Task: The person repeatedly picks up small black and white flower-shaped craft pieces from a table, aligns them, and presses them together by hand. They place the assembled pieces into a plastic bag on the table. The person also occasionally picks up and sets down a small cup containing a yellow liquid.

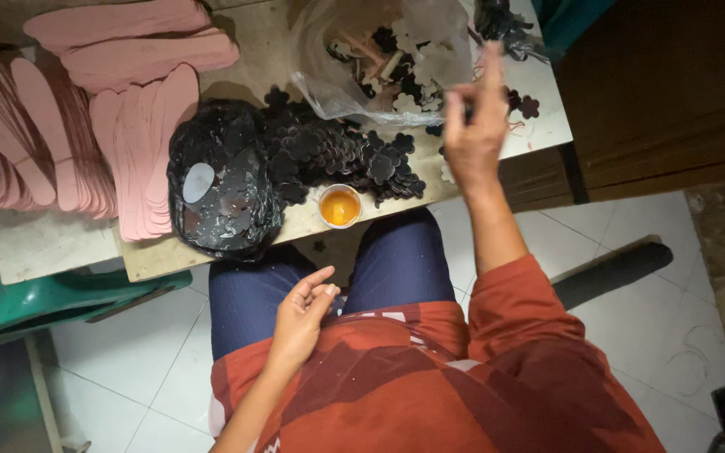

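White floor tiles [136, 352] fill the bottom of the frame, with the person's lap at lower centre. Nearest, the left hand [302, 312] rests over the thigh, loosely curled and half open; it seems to hold nothing, though the palm is partly turned away. Just beyond the knees, a small cup [340, 206] of orange liquid sits right at the near edge of the table [52, 243], easy to knock off. Behind it, at centre, lies a heap of black flower cutouts [337, 151], spilling from a dark bag [224, 180] on its left. They look thin, light and flexible, best pinched singly by a petal edge; the pile would slide at a careless brush. The right hand [473, 126] is raised at upper right above the table's right edge, fingers mostly extended, thumb and fingers pinching a small dark piece, probably one cutout, though blur hides it. Farther back, a clear bag [379, 59] holds mixed pale and dark cutouts. Pink sole-shaped sheets [86, 109] stack across the upper left. Bare tabletop is scarce; open room lies mainly over the lap.
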`<act>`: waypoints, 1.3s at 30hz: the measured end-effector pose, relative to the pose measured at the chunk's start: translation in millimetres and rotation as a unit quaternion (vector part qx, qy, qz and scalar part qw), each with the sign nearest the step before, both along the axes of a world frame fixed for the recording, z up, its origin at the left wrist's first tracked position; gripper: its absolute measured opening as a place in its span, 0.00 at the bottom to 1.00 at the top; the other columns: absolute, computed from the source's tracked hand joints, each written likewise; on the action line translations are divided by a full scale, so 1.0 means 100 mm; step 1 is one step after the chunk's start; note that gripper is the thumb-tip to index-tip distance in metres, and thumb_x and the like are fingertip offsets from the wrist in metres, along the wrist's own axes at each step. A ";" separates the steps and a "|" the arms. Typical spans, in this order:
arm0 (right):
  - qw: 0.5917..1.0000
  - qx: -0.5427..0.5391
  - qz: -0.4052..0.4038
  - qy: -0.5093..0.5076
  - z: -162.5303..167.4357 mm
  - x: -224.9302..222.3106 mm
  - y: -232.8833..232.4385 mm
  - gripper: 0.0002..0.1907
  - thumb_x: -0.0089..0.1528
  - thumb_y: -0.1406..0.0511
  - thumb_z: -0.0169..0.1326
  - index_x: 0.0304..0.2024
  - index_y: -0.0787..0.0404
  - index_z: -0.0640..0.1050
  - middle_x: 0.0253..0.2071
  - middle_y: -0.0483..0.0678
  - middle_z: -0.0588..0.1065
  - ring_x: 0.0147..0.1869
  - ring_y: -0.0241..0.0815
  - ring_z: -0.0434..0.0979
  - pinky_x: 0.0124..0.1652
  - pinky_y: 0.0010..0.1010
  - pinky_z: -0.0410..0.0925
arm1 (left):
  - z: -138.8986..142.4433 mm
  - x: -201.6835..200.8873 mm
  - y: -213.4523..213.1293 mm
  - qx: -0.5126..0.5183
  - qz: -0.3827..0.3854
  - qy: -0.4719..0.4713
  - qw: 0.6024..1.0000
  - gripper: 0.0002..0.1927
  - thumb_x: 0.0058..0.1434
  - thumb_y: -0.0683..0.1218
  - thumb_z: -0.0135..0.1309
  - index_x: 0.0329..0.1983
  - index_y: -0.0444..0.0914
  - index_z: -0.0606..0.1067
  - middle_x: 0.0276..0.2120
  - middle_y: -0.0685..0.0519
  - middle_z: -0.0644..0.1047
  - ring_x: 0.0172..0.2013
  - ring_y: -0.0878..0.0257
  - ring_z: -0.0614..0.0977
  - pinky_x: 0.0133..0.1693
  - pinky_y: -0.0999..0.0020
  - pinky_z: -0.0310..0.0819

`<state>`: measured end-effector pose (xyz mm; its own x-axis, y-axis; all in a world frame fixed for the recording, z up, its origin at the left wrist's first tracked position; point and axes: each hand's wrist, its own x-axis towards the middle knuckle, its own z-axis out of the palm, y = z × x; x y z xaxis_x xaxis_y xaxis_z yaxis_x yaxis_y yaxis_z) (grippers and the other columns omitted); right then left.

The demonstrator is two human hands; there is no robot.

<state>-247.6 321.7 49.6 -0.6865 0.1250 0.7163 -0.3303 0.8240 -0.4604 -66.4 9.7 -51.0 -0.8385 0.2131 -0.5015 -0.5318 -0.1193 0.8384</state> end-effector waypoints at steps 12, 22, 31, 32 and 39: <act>0.941 0.279 0.028 -0.191 0.09 -0.54 -0.35 0.52 0.55 0.73 0.60 0.79 0.49 0.52 0.30 0.58 0.78 0.35 0.58 0.79 0.37 0.48 0.74 | 0.14 0.04 -0.21 -0.021 0.030 0.016 0.999 0.22 0.67 0.43 0.54 0.63 0.35 0.74 0.39 0.56 0.80 0.37 0.72 0.75 0.42 0.78 0.70; 0.988 0.079 0.035 -0.130 0.06 -0.20 -0.13 0.52 0.61 0.75 0.63 0.80 0.49 0.50 0.40 0.53 0.80 0.43 0.47 0.83 0.44 0.37 0.76 | 0.08 -0.01 -0.06 0.015 0.003 0.028 0.999 0.21 0.66 0.42 0.54 0.63 0.34 0.74 0.39 0.55 0.81 0.40 0.73 0.78 0.45 0.79 0.71; 0.958 -0.168 0.007 -0.232 -0.21 0.67 0.08 0.51 0.62 0.73 0.65 0.79 0.49 0.52 0.42 0.48 0.82 0.45 0.37 0.83 0.47 0.31 0.77 | 0.08 -0.02 -0.04 0.008 -0.006 0.010 1.000 0.22 0.67 0.43 0.54 0.63 0.34 0.74 0.40 0.55 0.80 0.38 0.73 0.77 0.43 0.78 0.71; 0.955 -0.152 -0.002 -0.255 -0.28 0.73 0.09 0.51 0.60 0.72 0.66 0.79 0.49 0.52 0.42 0.49 0.82 0.44 0.38 0.83 0.45 0.31 0.76 | 0.08 -0.02 -0.02 0.013 -0.012 0.013 1.000 0.22 0.67 0.43 0.54 0.64 0.34 0.74 0.40 0.55 0.80 0.39 0.73 0.77 0.44 0.78 0.71; 0.954 -0.174 -0.069 -0.233 -0.57 0.91 0.19 0.44 0.65 0.73 0.59 0.79 0.52 0.55 0.54 0.53 0.81 0.50 0.41 0.83 0.50 0.32 0.76 | 0.11 -0.01 0.03 0.011 -0.044 0.009 0.999 0.21 0.67 0.43 0.54 0.63 0.34 0.73 0.40 0.55 0.81 0.40 0.72 0.78 0.45 0.78 0.71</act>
<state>-156.8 341.0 -7.5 -0.8804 0.4116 0.2356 0.0780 0.6156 -0.7842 -67.1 13.2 -39.9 -0.8243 0.2981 -0.4814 -0.5267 -0.0916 0.8451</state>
